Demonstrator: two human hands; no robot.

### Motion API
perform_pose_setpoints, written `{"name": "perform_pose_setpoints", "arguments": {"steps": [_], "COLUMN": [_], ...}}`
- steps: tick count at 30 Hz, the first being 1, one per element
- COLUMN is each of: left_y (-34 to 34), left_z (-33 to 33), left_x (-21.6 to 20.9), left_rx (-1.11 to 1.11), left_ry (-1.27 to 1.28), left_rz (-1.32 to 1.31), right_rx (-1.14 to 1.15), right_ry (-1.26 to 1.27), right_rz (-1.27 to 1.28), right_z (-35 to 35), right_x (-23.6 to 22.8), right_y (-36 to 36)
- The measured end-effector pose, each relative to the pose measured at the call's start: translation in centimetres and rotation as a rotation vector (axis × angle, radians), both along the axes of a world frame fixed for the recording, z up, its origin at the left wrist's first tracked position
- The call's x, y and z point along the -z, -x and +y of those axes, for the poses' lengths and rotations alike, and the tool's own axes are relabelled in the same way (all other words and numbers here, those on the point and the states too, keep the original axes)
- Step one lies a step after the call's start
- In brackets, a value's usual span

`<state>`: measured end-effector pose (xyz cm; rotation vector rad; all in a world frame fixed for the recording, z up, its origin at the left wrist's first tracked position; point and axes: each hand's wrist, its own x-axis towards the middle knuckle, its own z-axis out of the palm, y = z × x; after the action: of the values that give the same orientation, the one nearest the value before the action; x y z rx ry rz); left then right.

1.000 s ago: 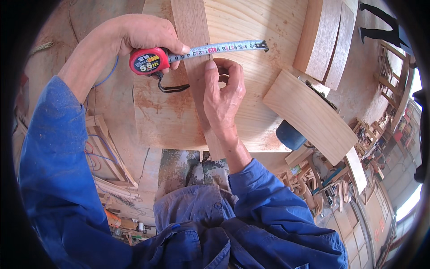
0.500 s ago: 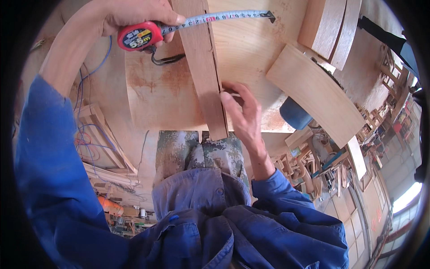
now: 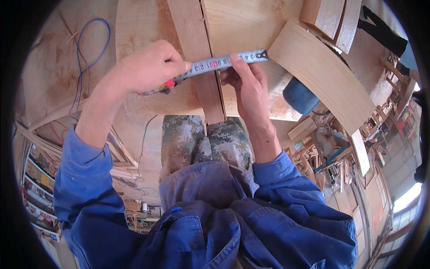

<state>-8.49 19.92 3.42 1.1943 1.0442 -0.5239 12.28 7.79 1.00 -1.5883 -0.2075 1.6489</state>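
At twelve o'clock, your tape (image 3: 206, 66) should handle light and springy, best held where your left hand (image 3: 154, 68) grips its case (image 3: 169, 84) and your right hand (image 3: 251, 87) pinches near its hook (image 3: 262, 55).

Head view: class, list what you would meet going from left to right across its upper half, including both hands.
Blue cable loop → left hand → long wooden strip → right hand → blue container → another person's dark-clad legs.
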Motion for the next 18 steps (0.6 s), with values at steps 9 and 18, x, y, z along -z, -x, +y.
{"name": "perform_pose_setpoints", "arguments": {"steps": [9, 18], "left_y": [-0.2, -0.2], "left_z": [-2.5, -0.1], "left_x": [0.3, 0.7], "left_rx": [0.011, -0.009], "left_ry": [0.032, -0.016], "left_rz": [-0.017, -0.015], "right_rx": [-0.005, 0.085], "right_ry": [0.065, -0.050], "right_rz": [-0.171, -0.180], "right_z": [-2.4, 0.1], "right_x": [-0.5, 0.5], "right_y": [0.8, 1.3]}}
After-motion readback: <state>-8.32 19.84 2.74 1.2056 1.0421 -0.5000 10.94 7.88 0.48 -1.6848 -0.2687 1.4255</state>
